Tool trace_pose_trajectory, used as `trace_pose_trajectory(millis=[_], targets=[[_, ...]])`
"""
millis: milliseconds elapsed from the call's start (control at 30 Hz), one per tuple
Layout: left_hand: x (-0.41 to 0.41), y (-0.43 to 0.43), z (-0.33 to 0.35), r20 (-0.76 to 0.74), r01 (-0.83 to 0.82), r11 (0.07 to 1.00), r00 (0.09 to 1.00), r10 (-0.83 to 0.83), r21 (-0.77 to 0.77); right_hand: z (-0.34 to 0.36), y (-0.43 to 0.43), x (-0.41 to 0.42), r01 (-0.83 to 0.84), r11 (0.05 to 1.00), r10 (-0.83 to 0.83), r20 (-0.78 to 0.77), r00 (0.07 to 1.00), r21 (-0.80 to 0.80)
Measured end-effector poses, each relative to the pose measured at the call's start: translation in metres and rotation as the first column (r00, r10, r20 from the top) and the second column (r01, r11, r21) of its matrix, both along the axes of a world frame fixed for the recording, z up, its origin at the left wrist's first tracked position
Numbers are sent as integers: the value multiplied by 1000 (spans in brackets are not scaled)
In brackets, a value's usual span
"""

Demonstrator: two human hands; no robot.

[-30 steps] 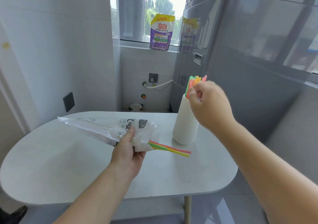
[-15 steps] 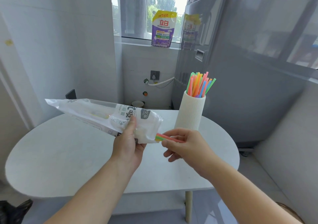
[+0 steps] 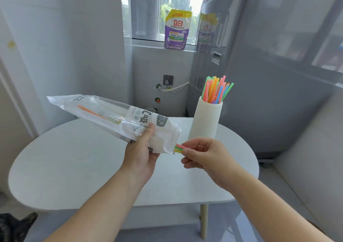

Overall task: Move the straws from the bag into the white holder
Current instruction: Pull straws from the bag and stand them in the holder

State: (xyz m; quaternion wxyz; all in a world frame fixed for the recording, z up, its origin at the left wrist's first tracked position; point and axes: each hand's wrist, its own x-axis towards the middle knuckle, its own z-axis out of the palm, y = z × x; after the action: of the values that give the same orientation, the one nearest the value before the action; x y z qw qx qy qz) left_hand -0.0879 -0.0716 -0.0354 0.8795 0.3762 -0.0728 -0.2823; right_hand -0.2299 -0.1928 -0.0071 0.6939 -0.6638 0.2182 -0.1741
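My left hand (image 3: pixel 142 153) grips a clear and white plastic straw bag (image 3: pixel 111 115), held above the table with its open mouth pointing right. A few straws (image 3: pixel 179 147) in pink, green and yellow stick out of that mouth, and my right hand (image 3: pixel 206 156) pinches their ends. An orange straw shows through the bag's clear part. The white ribbed holder (image 3: pixel 206 122) stands upright on the table's far right, just behind my right hand, with several coloured straws (image 3: pixel 216 91) fanned out of its top.
The pale oval table (image 3: pixel 74 167) ends close in front of me. A grey appliance (image 3: pixel 269 74) stands right behind the holder. A purple detergent pouch (image 3: pixel 177 31) sits on the window sill. A dark object (image 3: pixel 14 227) lies on the floor at lower left.
My right hand came down from the holder's top to the bag's mouth and took hold of the protruding straws. The bag has lifted and tilted slightly.
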Motion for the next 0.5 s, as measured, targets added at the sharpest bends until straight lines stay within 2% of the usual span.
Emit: trace_pose_trajectory(millis=[200,333,500], targets=[[5,3,0,-25,4,998,1000,-3,68,5,-25,-11,49,995,-47,-23,999,83],[3,2,-1,-67,22,991,998,-14,129,11,-39,-18,51,974,-54,8,999,221],[0,1,0,-119,64,992,992,-51,112,13,-40,-19,104,910,-151,87,985,401]])
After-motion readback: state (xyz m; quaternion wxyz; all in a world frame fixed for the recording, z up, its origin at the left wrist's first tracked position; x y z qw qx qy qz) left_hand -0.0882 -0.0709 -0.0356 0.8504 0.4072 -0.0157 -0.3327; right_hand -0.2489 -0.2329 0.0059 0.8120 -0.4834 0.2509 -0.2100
